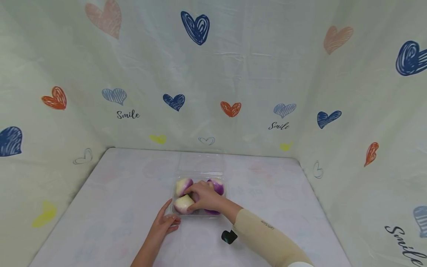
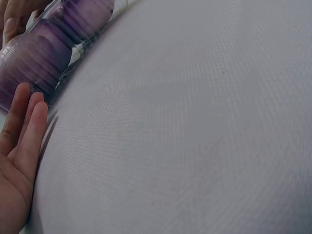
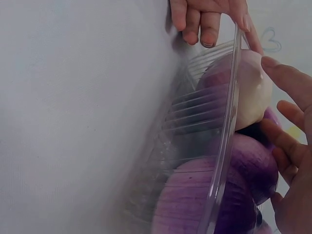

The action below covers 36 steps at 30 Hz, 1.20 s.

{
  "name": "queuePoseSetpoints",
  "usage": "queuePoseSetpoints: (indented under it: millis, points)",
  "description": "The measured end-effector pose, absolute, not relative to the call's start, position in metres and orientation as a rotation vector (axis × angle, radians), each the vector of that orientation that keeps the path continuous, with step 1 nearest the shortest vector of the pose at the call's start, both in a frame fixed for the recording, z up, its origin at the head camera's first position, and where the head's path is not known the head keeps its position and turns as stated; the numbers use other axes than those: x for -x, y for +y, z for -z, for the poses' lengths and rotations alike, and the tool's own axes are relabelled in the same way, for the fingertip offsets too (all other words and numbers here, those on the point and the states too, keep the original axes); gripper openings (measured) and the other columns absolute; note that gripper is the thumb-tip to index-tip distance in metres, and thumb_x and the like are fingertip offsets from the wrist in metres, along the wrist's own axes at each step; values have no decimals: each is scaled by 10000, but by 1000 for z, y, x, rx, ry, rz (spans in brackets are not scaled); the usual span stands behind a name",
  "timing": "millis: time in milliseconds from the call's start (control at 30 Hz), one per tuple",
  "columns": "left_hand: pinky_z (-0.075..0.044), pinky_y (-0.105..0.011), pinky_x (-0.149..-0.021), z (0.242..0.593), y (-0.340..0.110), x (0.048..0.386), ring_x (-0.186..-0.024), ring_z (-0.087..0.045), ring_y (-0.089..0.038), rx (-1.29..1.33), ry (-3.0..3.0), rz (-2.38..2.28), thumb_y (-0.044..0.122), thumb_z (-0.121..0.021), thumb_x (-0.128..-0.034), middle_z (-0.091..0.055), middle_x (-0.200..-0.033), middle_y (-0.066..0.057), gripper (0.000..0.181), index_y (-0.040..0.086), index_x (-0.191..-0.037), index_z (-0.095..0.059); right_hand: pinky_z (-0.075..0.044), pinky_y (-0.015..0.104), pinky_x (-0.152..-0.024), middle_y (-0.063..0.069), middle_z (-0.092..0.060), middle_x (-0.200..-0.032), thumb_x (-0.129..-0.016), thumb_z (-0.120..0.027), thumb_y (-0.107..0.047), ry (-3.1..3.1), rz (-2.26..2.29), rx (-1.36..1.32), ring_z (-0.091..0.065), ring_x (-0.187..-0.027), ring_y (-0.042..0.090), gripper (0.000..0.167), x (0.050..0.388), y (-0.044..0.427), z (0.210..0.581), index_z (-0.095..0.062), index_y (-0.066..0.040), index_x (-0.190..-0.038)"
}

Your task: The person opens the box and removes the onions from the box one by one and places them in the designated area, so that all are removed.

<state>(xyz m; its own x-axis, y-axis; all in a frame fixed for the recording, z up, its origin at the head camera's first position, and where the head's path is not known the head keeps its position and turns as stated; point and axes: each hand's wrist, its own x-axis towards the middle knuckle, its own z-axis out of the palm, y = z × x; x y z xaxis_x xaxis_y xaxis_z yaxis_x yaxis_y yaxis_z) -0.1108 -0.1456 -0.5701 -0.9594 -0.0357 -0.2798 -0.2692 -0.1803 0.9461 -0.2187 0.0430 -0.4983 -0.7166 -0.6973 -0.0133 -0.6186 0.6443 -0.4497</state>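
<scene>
Beige sleeve (image 1: 267, 237) foremost, right hand (image 1: 206, 195) grips front pale bulb (image 1: 182, 204) between thumb and fingers, left hand (image 1: 161, 224) relaxed

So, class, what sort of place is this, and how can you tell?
Probably a small screened-off work booth: heart-printed sheeting surrounds the back and sides of a pale table, where a clear container holds purple-and-white bulbs, perhaps onions.

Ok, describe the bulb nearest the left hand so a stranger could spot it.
On the white table sits an open clear container. The bulb lies in its near-left corner, touched by the right hand. From above it looks mostly cream; its neighbours show more purple.
</scene>
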Motion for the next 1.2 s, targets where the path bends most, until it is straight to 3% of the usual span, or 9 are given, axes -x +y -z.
queuePoseSetpoints:
  millis: [633, 967, 1200]
  points:
    - [-553, -333, -753, 572, -146, 109, -857, -648, -226, 336, 1931, -2276, 8, -524, -976, -659, -923, -142, 623, 159, -1526, -274, -299, 380, -828, -203, -658, -1037, -678, -850, -519, 2708, 489, 1067, -460, -951, 71, 510, 221, 32, 501, -728, -294, -1120]
    - [-555, -348, -761, 571, -147, 110, -885, -649, -244, 356, 1925, -2258, 50, -542, -981, -667, -937, -135, 624, 188, -1529, -278, -302, 389, -830, -192, -650, -1057, -684, -848, -511, 2704, 526, 1101, -453, -961, 70, 507, 221, 33, 502, -734, -274, -1118]
    - [-557, -347, -754, 571, -147, 111, -875, -655, -237, 372, 1909, -2250, 76, -559, -975, -670, -925, -113, 630, 161, -1528, -270, -304, 470, -940, -173, -638, -1122, -695, -850, -483, 2694, 616, 1162, -457, -1039, 79, 502, 216, 41, 497, -721, -277, -1134]
